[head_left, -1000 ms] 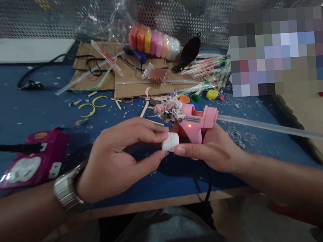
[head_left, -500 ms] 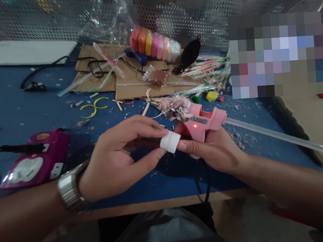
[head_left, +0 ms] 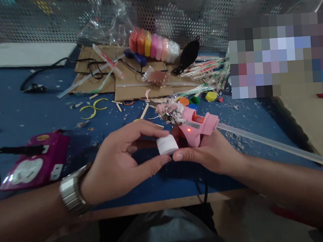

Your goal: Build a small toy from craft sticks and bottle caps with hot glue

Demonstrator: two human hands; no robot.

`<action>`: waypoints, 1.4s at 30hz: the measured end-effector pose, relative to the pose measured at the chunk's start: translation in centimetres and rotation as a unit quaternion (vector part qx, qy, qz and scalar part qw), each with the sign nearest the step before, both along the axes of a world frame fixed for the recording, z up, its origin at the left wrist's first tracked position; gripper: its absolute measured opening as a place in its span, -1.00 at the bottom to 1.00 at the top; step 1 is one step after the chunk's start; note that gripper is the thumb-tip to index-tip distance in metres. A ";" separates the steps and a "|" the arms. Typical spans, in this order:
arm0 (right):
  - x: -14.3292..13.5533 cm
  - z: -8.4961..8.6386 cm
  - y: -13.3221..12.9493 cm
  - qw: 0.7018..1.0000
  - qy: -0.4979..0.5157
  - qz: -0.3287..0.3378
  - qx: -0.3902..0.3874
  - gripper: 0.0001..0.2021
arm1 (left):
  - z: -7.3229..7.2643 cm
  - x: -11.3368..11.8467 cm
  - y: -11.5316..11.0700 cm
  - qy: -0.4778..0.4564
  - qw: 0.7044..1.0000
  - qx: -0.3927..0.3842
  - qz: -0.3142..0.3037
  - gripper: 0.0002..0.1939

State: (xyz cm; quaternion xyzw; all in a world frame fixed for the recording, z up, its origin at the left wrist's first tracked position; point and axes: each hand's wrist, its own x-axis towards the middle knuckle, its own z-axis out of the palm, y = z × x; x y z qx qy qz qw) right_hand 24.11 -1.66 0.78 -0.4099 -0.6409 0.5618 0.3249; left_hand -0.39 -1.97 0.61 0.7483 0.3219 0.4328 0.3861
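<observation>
Between the thumb and fingers of my left hand (head_left: 125, 158) is a small white cylinder-shaped piece (head_left: 167, 145), like a cap or a short roll. My right hand (head_left: 212, 152) is wrapped round the handle of a pink hot glue gun (head_left: 196, 128), with its thumb tip close to the white piece. The gun's red light is lit. Shredded scraps and pinkish matter cling about its front end (head_left: 172, 112), so the nozzle is hidden. A long translucent glue stick (head_left: 261, 140) sticks out of its back toward the right.
A purple power strip (head_left: 36, 159) with a plugged cord lies at the left. Behind are cardboard pieces (head_left: 137, 91), a pack of coloured clay (head_left: 154, 44), a black pouch (head_left: 189, 53) and many wrapped sticks (head_left: 204, 69). Yellow rings (head_left: 95, 106), coloured caps (head_left: 211, 96) and scraps litter the blue table.
The white piece has turned in my left fingers, and more of its round side shows. My right hand and the glue gun have shifted slightly left and down.
</observation>
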 end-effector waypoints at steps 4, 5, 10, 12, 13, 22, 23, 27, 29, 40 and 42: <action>0.0 0.0 0.0 1.000 0.002 -0.015 -0.014 -0.53 | 0.4 0.1 -0.1 -0.008 1.000 -0.002 -0.012 -0.68; 0.0 0.1 0.0 1.000 0.007 -0.010 -0.013 -0.54 | 0.4 0.1 0.0 -0.011 1.000 -0.004 -0.019 -0.66; -0.3 0.5 0.0 0.999 0.019 0.015 0.028 -0.63 | 0.2 -0.3 0.2 0.042 0.999 0.029 0.006 -0.66; -0.3 0.6 -0.1 0.999 0.014 0.019 0.042 -0.64 | 0.1 -0.4 0.3 0.073 0.996 0.054 0.019 -0.68; -0.4 0.6 -0.1 0.999 0.012 0.021 0.044 -0.64 | 0.1 -0.4 0.3 0.083 0.994 0.062 0.020 -0.68; -0.2 0.1 -0.3 0.997 -0.033 0.010 0.071 -0.57 | 0.4 -0.3 -0.2 0.025 0.996 -0.083 0.003 -0.74; -0.2 0.0 -0.4 0.998 -0.028 0.001 0.064 -0.56 | 0.4 -0.2 -0.3 0.013 0.995 -0.096 -0.001 -0.75; -0.2 -0.3 -0.7 0.998 -0.025 -0.028 0.059 -0.56 | 0.3 0.0 -0.3 -0.002 0.993 -0.120 -0.001 -0.74; -0.2 -0.4 -0.8 0.996 -0.033 -0.038 0.073 -0.58 | 0.2 0.0 -0.2 0.001 0.993 -0.120 0.005 -0.67; -0.2 -0.4 -0.7 0.984 -0.059 -0.040 0.161 -0.62 | -0.1 -0.6 0.2 0.047 0.999 -0.018 0.016 -0.76; -0.2 -0.3 -0.7 0.984 -0.067 -0.034 0.159 -0.59 | 0.0 -0.5 0.2 0.046 0.999 -0.012 0.017 -0.75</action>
